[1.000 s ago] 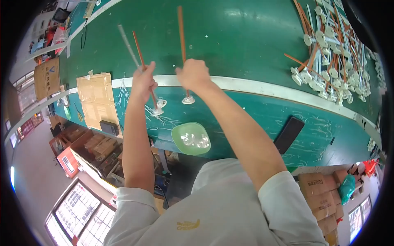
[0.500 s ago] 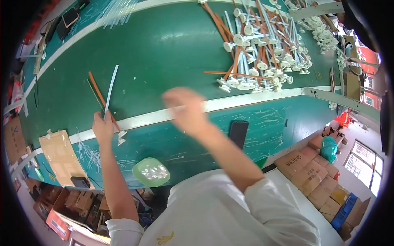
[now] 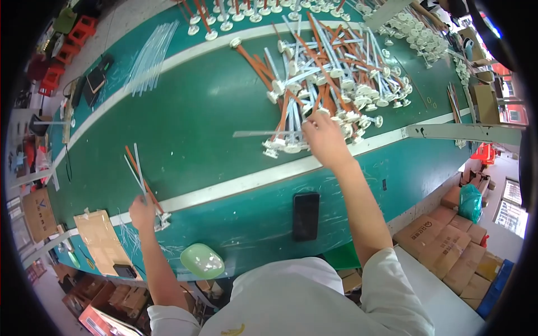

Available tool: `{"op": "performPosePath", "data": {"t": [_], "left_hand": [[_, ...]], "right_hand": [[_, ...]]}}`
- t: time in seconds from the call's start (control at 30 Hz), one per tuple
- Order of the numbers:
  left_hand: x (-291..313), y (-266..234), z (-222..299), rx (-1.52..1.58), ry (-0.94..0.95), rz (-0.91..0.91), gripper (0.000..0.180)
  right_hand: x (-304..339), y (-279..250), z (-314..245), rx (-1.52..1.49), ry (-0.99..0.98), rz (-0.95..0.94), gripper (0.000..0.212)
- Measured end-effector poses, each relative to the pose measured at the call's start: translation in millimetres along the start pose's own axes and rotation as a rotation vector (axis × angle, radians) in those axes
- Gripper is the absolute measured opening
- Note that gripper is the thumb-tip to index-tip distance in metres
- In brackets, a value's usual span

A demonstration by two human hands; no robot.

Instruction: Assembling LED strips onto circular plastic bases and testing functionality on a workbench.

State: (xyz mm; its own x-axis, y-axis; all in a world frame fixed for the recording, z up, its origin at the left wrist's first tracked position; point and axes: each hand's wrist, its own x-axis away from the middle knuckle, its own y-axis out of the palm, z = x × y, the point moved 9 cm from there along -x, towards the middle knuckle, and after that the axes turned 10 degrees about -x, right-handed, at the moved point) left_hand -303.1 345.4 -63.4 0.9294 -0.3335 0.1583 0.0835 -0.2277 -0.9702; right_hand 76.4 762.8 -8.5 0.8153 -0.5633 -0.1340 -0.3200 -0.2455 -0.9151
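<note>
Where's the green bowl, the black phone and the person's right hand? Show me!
Green bowl point(image 3: 190, 258): head view, on its bare left side.
Black phone point(image 3: 306, 217): head view, middle of its dark face.
Right hand point(image 3: 325, 137): head view, back of the hand.

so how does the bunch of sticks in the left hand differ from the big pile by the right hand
The bunch has only a few sticks; the pile has many. The bunch is gathered in the left hand, its sticks pointing roughly one way; the pile lies on the table at many angles. Both mix orange and pale sticks with white ends.
</note>
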Motion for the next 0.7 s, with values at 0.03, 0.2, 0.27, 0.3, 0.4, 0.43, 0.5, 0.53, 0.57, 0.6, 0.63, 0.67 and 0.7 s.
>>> {"op": "performPosePath", "data": {"t": [0.03, 0.2, 0.27, 0.3, 0.4, 0.43, 0.5, 0.53, 0.57, 0.6, 0.63, 0.67, 0.7], "left_hand": [[4, -22, 9, 0.020, 0.032, 0.157, 0.041], [55, -79, 102, 0.306, 0.268, 0.368, 0.029], [86, -74, 164, 0.427, 0.428, 0.398, 0.027], [99, -60, 190, 0.467, 0.482, 0.394, 0.029], [118, -25, 228, 0.561, 0.515, 0.327, 0.027], [120, -14, 232, 0.542, 0.497, 0.322, 0.028], [121, -6, 235, 0.528, 0.480, 0.321, 0.028], [124, -8, 240, 0.467, 0.487, 0.320, 0.030], [125, -7, 246, 0.407, 0.493, 0.318, 0.032], [124, -5, 244, 0.383, 0.484, 0.330, 0.035], [123, -5, 242, 0.385, 0.479, 0.326, 0.035], [123, -7, 240, 0.368, 0.468, 0.327, 0.035], [122, -9, 238, 0.351, 0.453, 0.331, 0.035]], "right_hand": [[-2, -14, -14, -0.083, -0.066, 0.058, 0.018], [-6, -82, 22, -0.476, 0.384, 0.433, 0.010], [-26, -91, 83, -0.516, 0.527, 0.543, 0.019], [-41, -91, 112, -0.482, 0.550, 0.590, 0.025], [-113, -73, 153, -0.114, 0.601, 0.281, 0.070], [-126, -63, 154, -0.024, 0.668, 0.147, 0.084], [-144, -52, 156, 0.243, 0.593, 0.149, 0.082], [-151, -54, 169, 0.254, 0.594, 0.153, 0.082], [-157, -43, 198, 0.093, 0.687, -0.012, 0.075], [-156, -24, 214, -0.080, 0.772, -0.184, 0.068], [-158, -23, 221, -0.076, 0.769, -0.188, 0.068], [-157, -29, 230, -0.113, 0.814, -0.086, 0.060], [-158, -35, 240, -0.151, 0.853, 0.019, 0.053]]}}
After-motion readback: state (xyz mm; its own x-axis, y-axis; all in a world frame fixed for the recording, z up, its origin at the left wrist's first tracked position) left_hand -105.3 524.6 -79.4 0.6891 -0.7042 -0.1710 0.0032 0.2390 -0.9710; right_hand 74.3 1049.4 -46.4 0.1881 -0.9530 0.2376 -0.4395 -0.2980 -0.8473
